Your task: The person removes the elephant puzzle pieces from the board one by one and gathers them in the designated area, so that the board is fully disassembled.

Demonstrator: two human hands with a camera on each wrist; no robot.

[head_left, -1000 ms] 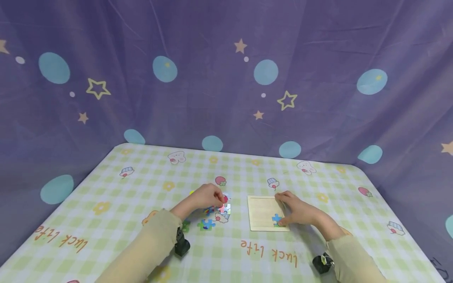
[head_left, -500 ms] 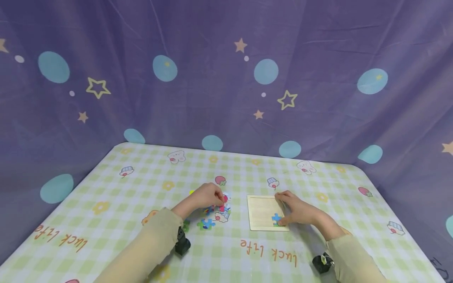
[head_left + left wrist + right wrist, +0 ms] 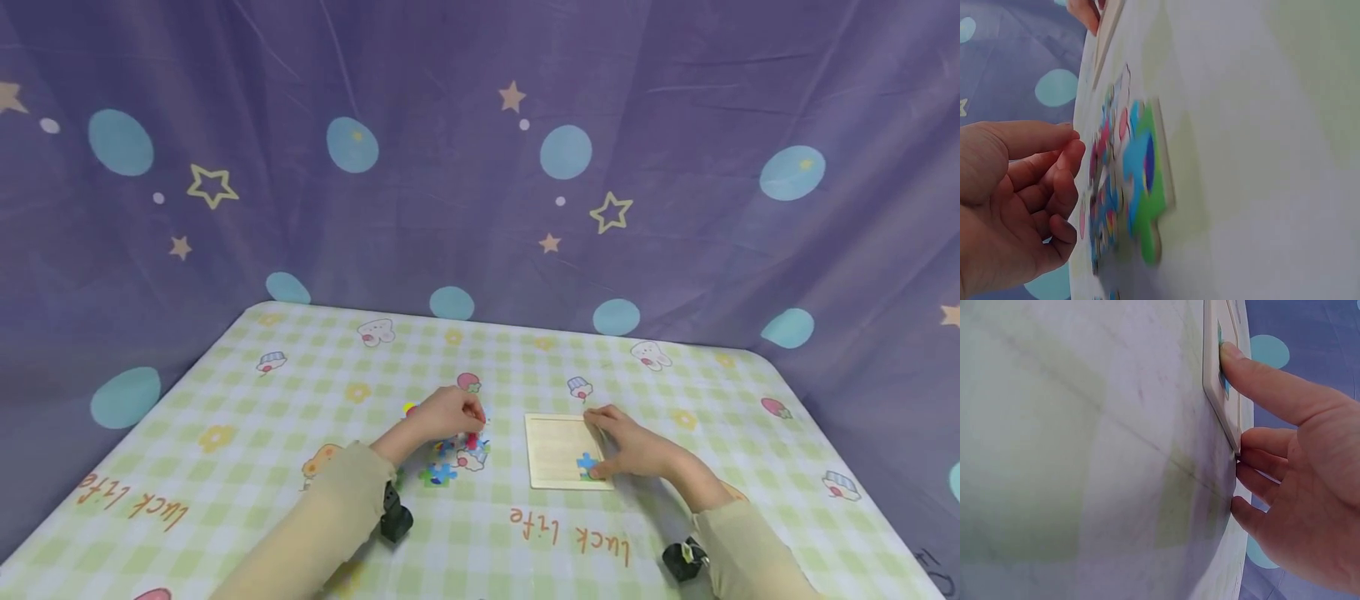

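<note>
My left hand (image 3: 452, 414) is bent over a heap of colourful jigsaw pieces (image 3: 439, 475). In the left wrist view, its thumb and index fingertips meet beside the pieces, with nothing visible between them; the other fingers curl inward. A red piece (image 3: 472, 439) lies just below those fingertips. My right hand (image 3: 637, 446) grips the right side of a pale wooden puzzle tray (image 3: 551, 450). Its thumb (image 3: 1233, 353) presses on a blue-and-green jigsaw piece (image 3: 587, 462) in the tray's near right corner, while the other fingers lie along the tray's edge.
A green-and-white checked cloth (image 3: 300, 417) with printed cartoons and lettering covers the table. Behind it hangs a purple curtain (image 3: 450, 208) with stars and blue ovals. A yellow-and-red piece (image 3: 409, 409) shows left of my left hand.
My left hand has shifted slightly right over the heap, and a shiny piece under its fingertips now shows its colours instead of glare. My right hand and the tray have stayed in place.
</note>
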